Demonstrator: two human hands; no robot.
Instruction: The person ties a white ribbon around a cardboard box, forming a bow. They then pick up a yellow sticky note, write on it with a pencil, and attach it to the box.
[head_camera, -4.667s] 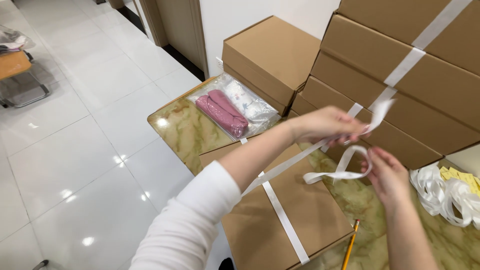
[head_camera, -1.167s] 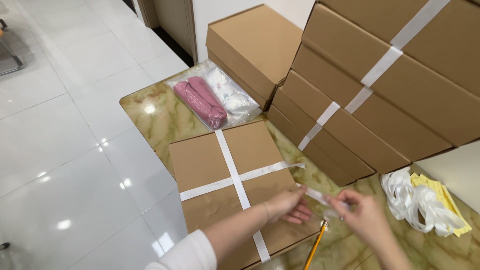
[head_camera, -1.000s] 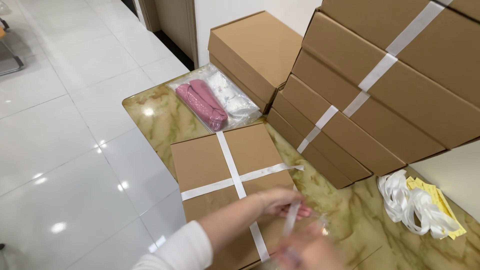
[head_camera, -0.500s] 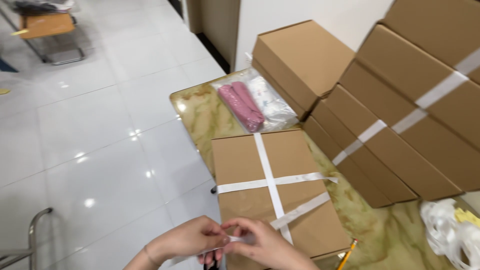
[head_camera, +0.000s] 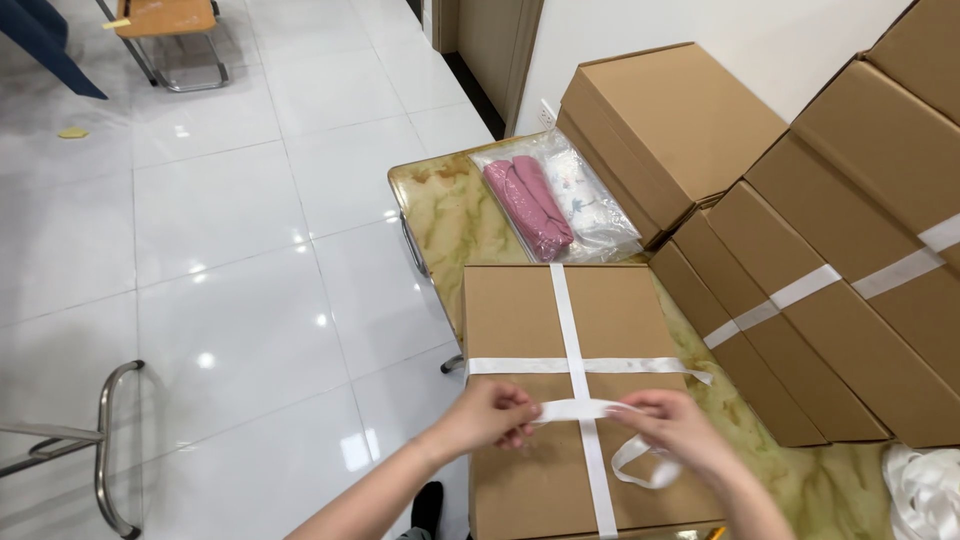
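A flat brown cardboard box lies on the marbled table, crossed by white ribbon lengthwise and across. My left hand pinches one end of a ribbon piece above the near half of the box. My right hand grips the other end, and a loop of ribbon hangs below it. The stretch between my hands is taut and crosses the lengthwise band.
A clear bag with pink rolled items lies beyond the box. Stacked brown boxes, some ribboned, fill the right side. A pile of loose white ribbon sits at the lower right. A metal chair frame stands on the white tiled floor.
The view swung left and down. Both hands moved from the box's right edge to over its near half, now holding the ribbon stretched across the lengthwise band.
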